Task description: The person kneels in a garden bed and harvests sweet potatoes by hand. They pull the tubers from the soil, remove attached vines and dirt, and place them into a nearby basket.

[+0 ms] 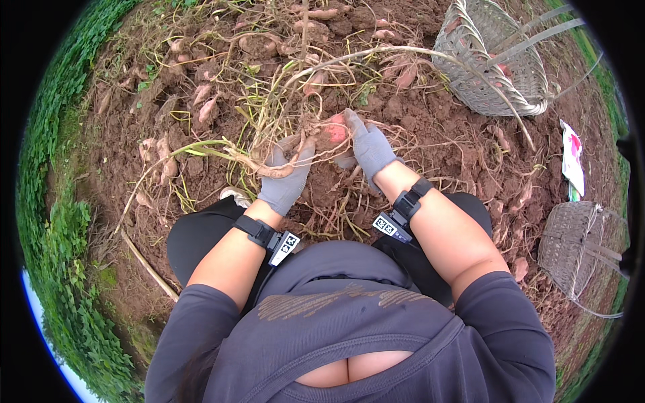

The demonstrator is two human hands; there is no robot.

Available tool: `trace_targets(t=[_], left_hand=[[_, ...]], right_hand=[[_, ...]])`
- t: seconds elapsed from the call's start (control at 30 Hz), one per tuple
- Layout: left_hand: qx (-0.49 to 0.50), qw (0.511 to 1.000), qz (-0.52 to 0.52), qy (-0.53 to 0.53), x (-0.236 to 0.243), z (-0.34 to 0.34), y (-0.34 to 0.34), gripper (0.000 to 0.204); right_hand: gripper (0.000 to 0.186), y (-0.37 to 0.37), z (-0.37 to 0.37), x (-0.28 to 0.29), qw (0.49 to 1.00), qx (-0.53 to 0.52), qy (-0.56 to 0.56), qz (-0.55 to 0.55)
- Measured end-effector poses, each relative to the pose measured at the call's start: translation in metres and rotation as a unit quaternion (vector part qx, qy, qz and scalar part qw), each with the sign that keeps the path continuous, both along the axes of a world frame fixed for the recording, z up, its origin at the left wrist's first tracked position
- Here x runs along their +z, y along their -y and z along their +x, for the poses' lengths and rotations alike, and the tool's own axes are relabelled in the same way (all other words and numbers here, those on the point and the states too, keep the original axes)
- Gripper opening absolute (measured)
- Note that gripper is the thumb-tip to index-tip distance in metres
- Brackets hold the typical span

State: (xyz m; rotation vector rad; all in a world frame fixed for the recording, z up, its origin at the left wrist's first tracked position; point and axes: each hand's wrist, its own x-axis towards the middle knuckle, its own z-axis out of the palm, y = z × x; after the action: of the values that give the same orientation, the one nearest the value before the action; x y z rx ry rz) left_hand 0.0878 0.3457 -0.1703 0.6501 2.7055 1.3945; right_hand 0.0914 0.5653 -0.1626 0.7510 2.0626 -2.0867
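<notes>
Both my hands wear grey gloves and meet over the dug soil in front of me. My left hand [287,180] is closed around the base of a sweet potato vine [245,160], whose woody stems and roots spread out to the left and above. Just to its right, my right hand [369,144] grips a reddish sweet potato [334,129] with the thumb side on top. The sweet potato sits against the root clump and is partly caked in soil. Part of the right fingers is hidden beneath it.
Loose sweet potatoes [207,109] and cut vines lie over the brown soil. A woven basket [480,94] lies tipped at the upper right, and another basket [568,245] is farther down the right side. A white and pink packet [572,160] lies between them. Green leaves [64,269] border the left.
</notes>
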Motion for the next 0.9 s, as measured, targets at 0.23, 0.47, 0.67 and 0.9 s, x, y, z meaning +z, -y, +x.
trace_targets(t=[0.23, 0.47, 0.67, 0.9], left_hand=[[0.056, 0.982, 0.126, 0.13, 0.029, -0.008, 0.008, 0.035], [0.121, 0.917, 0.234, 0.301, 0.055, -0.01, 0.006, 0.037], [0.125, 0.935, 0.216, 0.252, 0.054, -0.016, 0.006, 0.041], [0.041, 0.98, 0.18, 0.08, 0.033, -0.005, -0.003, 0.042]], right_hand=[[0.058, 0.005, 0.007, 0.062, 0.996, 0.059, -0.003, -0.072], [0.05, -0.006, 0.01, 0.07, 0.99, 0.13, -0.038, -0.037], [0.048, -0.007, 0.001, 0.065, 0.992, 0.084, -0.063, -0.075], [0.049, -0.012, 0.002, 0.057, 0.977, 0.034, 0.092, -0.188]])
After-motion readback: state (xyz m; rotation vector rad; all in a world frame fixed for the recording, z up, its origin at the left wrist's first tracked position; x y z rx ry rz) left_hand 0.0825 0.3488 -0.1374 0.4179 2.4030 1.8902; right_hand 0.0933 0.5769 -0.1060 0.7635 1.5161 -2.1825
